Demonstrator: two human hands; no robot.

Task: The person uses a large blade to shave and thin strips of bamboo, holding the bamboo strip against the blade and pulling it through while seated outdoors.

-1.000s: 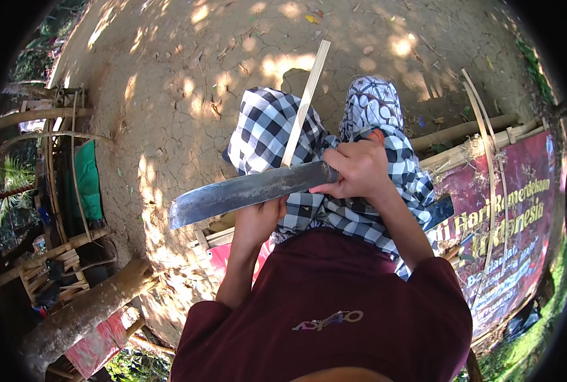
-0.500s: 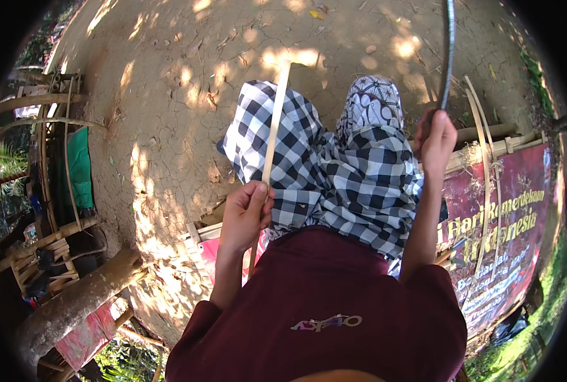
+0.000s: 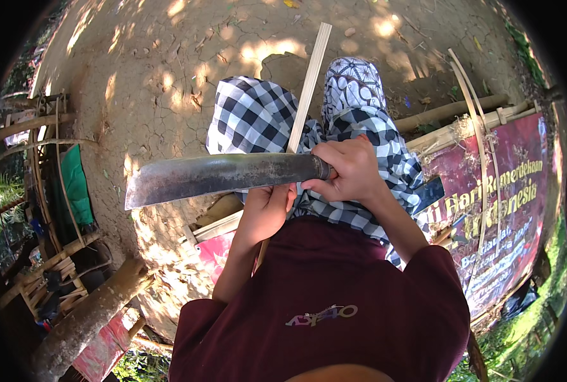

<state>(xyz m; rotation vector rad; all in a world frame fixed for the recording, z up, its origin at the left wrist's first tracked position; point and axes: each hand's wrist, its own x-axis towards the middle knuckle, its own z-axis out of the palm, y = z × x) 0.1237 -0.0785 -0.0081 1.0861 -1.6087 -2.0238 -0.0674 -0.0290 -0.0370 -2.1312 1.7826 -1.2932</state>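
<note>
My right hand [image 3: 350, 169] is closed around the handle of a machete [image 3: 213, 178]. The broad dark blade lies flat to my view and points left, crossing over my left hand and a pale wooden strip [image 3: 310, 86]. Below the blade, my left hand [image 3: 267, 213] is closed on the strip's lower part; its fingertips are partly hidden behind the blade. The strip slants away from me, its far end past my knees. Where the blade crosses it, I cannot tell whether the two touch. Under both hands are my legs in black-and-white checked cloth [image 3: 251, 114].
A bamboo-framed seat covered with a dark red printed banner [image 3: 509, 172] extends to my right, with thin bent strips [image 3: 471, 95] across it. Cracked earth [image 3: 149, 83] with dry leaves lies ahead. At left stand a log [image 3: 92, 305], a green cloth [image 3: 74, 184] and wooden poles.
My right hand has brought the machete from raised at the right down and inward across the strip. The strip's far end has swung right, and my left hand has shifted slightly right.
</note>
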